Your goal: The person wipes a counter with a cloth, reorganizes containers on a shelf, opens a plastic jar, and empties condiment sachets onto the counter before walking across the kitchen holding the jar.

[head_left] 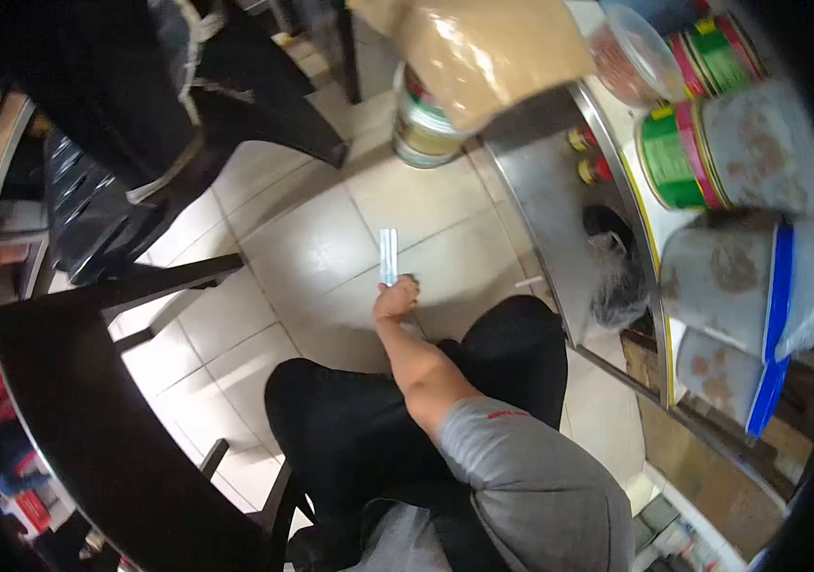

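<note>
My right hand (394, 299) reaches down and forward over the tiled floor, beyond my knees. Its fingers are closed on the lower end of a pale strip (389, 250), narrow and bluish-silver with lengthwise lines. The strip points away from me. Its exact kind cannot be made out. Light floor tiles (316, 243) lie below it. My left hand is out of view.
Dark wooden furniture (102, 410) stands at left, near a black chair (168, 114). A metal-edged shelf (650, 257) on the right holds tubs and tins (671, 157). Ahead, a large can (423, 129) stands below a brown package (493, 52).
</note>
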A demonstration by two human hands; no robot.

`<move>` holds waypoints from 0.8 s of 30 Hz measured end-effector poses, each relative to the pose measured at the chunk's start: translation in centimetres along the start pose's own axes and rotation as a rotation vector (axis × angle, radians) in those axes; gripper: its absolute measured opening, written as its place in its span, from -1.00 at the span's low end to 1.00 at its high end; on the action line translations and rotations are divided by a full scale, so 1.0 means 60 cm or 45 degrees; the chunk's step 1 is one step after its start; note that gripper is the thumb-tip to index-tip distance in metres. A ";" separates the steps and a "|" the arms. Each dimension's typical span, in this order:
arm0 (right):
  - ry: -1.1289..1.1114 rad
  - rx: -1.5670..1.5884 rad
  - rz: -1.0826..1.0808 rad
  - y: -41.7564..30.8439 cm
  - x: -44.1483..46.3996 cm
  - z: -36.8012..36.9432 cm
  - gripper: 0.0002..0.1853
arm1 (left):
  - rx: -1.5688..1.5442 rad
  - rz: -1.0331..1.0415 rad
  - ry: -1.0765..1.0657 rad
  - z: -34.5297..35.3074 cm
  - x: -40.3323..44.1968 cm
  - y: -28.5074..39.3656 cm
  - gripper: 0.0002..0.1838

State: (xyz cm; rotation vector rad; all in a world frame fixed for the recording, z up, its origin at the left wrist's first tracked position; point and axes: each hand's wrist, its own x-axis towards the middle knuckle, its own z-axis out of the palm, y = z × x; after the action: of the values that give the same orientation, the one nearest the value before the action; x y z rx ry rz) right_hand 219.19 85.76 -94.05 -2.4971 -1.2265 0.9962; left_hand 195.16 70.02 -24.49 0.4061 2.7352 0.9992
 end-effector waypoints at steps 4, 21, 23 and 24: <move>0.106 -0.332 -0.496 0.043 0.010 0.030 -0.81 | -0.024 0.078 0.046 0.024 -0.004 -0.024 -0.64; 0.993 -0.289 0.096 0.192 0.333 -0.141 -0.79 | -0.048 0.166 0.057 0.064 0.011 -0.068 -0.46; 0.885 -0.011 0.392 0.204 0.369 -0.167 -0.77 | -0.061 0.171 0.073 0.064 0.011 -0.068 -0.44; 0.784 0.224 0.471 0.203 0.356 -0.197 -0.77 | -0.069 0.173 0.076 0.064 0.011 -0.070 -0.43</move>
State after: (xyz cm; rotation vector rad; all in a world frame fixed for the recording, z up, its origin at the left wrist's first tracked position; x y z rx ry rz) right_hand 243.74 95.57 -100.84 -2.6294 -0.4866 0.3093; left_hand 194.83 69.42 -30.17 0.5686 2.7573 1.1337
